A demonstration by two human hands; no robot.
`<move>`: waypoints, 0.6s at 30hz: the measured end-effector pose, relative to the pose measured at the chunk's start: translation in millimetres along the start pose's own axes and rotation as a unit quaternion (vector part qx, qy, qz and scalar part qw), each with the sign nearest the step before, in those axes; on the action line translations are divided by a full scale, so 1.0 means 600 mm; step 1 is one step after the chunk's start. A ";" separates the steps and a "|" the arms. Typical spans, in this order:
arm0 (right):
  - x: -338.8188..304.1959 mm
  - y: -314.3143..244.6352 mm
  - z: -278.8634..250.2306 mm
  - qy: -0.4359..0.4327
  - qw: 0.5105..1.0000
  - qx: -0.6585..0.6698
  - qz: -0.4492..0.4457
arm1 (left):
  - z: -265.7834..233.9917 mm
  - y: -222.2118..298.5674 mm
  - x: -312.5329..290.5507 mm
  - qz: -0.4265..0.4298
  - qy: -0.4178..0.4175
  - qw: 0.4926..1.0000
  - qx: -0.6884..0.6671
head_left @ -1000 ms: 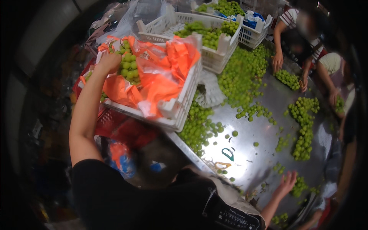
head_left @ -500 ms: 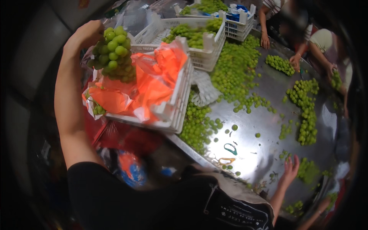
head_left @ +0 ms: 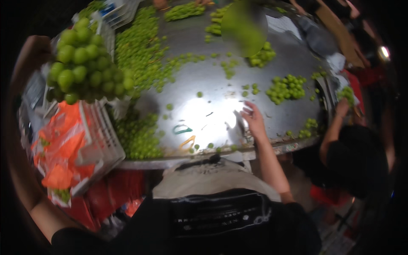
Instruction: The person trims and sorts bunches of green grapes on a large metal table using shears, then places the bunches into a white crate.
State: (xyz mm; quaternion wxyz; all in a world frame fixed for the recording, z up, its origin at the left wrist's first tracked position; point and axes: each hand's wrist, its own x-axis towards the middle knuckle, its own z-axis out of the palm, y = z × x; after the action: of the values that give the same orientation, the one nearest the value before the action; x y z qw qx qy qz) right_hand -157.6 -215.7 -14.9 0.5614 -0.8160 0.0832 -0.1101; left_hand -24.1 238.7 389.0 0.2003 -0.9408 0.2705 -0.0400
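My left hand [head_left: 37,47] is raised at the upper left, closed at the top of a bunch of green grapes [head_left: 83,66]. The bunch hangs above a white plastic crate [head_left: 102,131] lined with orange sheets [head_left: 70,144]. Over the metal table [head_left: 204,93] hovers my right hand [head_left: 254,119], its fingers apart and nothing in them. To its left on the tabletop lie a green-handled pair of scissors [head_left: 182,129] and a yellow-handled pair [head_left: 187,142]. The contact between my left fingers and the stem is hidden by dimness and the grapes.
Loose grapes [head_left: 136,51] cover the table's left side, with single grapes scattered further right. A bunch [head_left: 287,88] lies beyond my right hand. At the right, a person in black [head_left: 357,153] handles grapes. Another white crate [head_left: 121,16] stands at the back left.
My view has swung right, so the crate now sits further left. The grape bunch stays in my raised left hand, no longer directly over the crate's middle. My right hand remains open over the table.
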 end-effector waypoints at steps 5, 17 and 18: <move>-0.020 0.097 -0.054 -0.026 0.990 0.045 0.129 | 0.231 0.064 0.253 0.088 0.126 0.987 -0.033; -0.118 -0.088 -0.366 0.364 0.913 0.138 0.121 | 0.345 0.404 0.318 0.112 0.085 0.985 -0.096; -0.104 -0.075 -0.340 0.324 0.924 0.150 0.140 | 0.356 0.423 0.311 0.123 0.110 0.981 -0.104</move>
State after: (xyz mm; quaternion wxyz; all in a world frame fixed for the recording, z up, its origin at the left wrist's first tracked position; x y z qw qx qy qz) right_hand -273.1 -366.9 92.0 0.6291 -0.6222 0.3565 -0.2999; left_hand 48.4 20.3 85.8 0.0738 -0.9060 0.4069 -0.0899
